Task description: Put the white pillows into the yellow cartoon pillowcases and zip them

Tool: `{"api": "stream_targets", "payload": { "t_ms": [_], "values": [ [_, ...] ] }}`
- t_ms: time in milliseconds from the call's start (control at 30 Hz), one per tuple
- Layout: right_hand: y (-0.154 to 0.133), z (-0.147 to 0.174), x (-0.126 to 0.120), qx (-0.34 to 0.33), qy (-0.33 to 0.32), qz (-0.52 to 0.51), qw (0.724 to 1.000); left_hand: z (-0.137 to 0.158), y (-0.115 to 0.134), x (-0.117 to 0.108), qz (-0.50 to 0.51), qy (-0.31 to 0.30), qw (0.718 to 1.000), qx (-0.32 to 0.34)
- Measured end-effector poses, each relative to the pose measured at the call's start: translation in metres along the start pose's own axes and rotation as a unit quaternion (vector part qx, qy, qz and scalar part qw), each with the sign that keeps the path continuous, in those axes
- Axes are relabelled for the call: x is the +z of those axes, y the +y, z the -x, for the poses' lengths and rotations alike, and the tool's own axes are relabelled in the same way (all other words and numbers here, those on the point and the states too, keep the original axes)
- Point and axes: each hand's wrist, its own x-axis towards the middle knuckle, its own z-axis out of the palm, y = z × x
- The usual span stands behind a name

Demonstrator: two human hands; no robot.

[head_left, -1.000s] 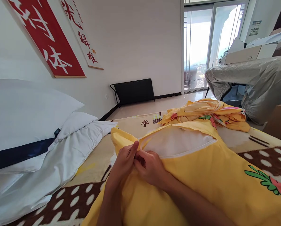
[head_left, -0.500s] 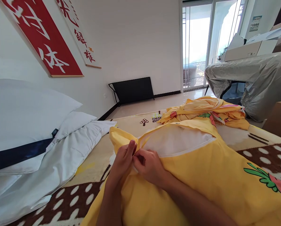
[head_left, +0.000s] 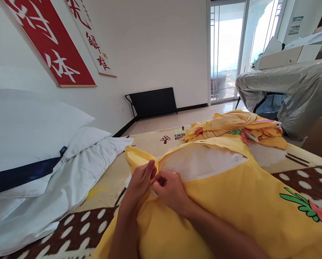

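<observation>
A yellow pillowcase [head_left: 220, 208] with pineapple prints lies in front of me, with a white pillow [head_left: 204, 160] showing through its long opening. Thin white edging like a zipper strip [head_left: 214, 174] runs along the near lip. At the left end of this opening, my left hand [head_left: 141, 178] is closed on the yellow fabric, thumb pointing up. Right beside it, my right hand [head_left: 170, 189] pinches the opening's edge, with thumb and forefinger together. Whatever small part sits between those fingertips is hidden. A yellow corner flap [head_left: 137, 156] sticks out beyond my left hand.
White pillows [head_left: 28, 133] are piled at left on the brown and cream blanket [head_left: 82, 225]. Crumpled yellow fabric [head_left: 236, 124] lies beyond the pillowcase. A folded black table [head_left: 152, 103] leans against the wall. At right, boxes [head_left: 281, 59] sit on plastic-covered furniture [head_left: 298, 86].
Both hands stay at the opening's left end with almost the same grip. The fingers shift only slightly, and the view moves a little.
</observation>
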Motion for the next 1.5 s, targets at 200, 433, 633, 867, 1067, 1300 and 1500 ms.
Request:
{"api": "stream_targets", "payload": {
  "t_ms": [200,433,633,867,1067,1300,1500],
  "values": [
    [0.003,0.002,0.004,-0.067,0.020,0.097,0.993,0.000,0.000,-0.001,-0.009,0.011,1.000,0.002],
    [-0.001,0.005,-0.004,-0.148,-0.011,0.222,0.964,0.003,0.002,0.004,0.011,0.000,1.000,-0.001],
    [-0.001,0.007,-0.004,-0.183,-0.026,0.259,0.948,0.004,0.002,-0.002,0.006,-0.002,1.000,0.004],
    [-0.002,0.008,-0.006,-0.144,-0.026,0.254,0.956,0.001,-0.004,-0.010,-0.017,0.006,1.000,0.006],
    [-0.002,0.006,-0.008,-0.149,-0.010,0.278,0.949,-0.001,-0.022,-0.025,-0.023,0.015,1.000,0.002],
    [-0.002,0.005,-0.013,-0.144,0.001,0.319,0.937,-0.004,-0.038,-0.027,-0.012,0.002,1.000,-0.020],
    [-0.010,0.004,-0.024,-0.120,-0.026,0.351,0.928,-0.005,-0.037,-0.023,0.001,-0.021,0.999,-0.033]
  ]
}}
